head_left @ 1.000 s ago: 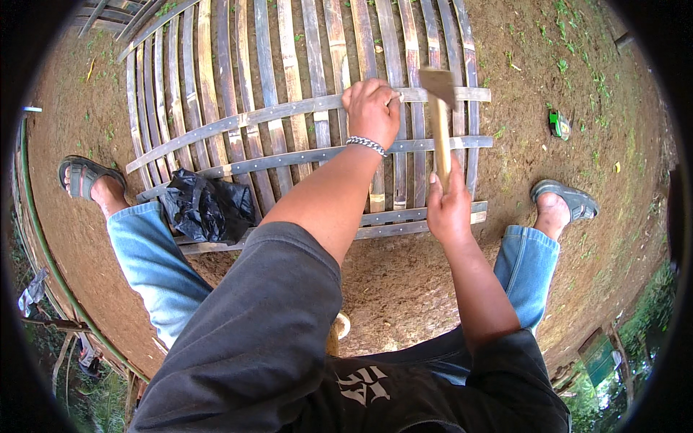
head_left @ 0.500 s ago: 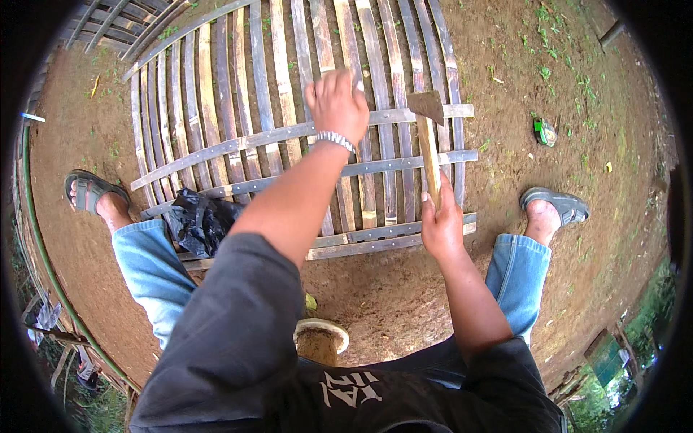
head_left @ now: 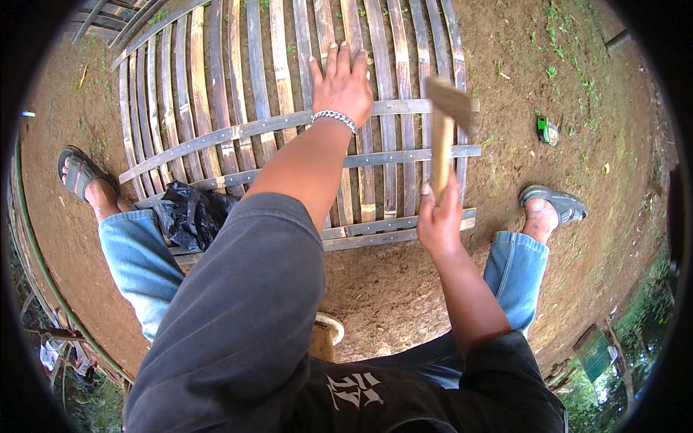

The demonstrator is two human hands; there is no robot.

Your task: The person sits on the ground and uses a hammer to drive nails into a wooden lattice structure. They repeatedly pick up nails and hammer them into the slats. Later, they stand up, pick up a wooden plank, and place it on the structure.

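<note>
Brown earth ground [head_left: 404,292] spreads beneath and around both grips, and on it lies the slatted panel [head_left: 283,72], reaching forward and leftward from the right grip [head_left: 442,218] and passing under the left grip [head_left: 342,90]. Its thin strips look stiff yet springy, probably light one by one but awkward as a whole; the edges may be rough, so hold is best taken where a cross strip [head_left: 249,130] backs the slats. The left grip rests palm down on them, fingers extended and slightly apart; whether anything small sits under it cannot be told. A crumpled black plastic bag [head_left: 189,216], seemingly soft, light and slippery, lies nearer the body and left of that grip. The hatchet-like tool [head_left: 442,137] rises forward from the right grip, which is closed around the lower part of its pale wooden handle. It is rigid and likely head-heavy, so low on the shaft, clear of the blade, suits a hold. Right of this grip and farther forward lies a small green-and-black object [head_left: 547,132].
</note>
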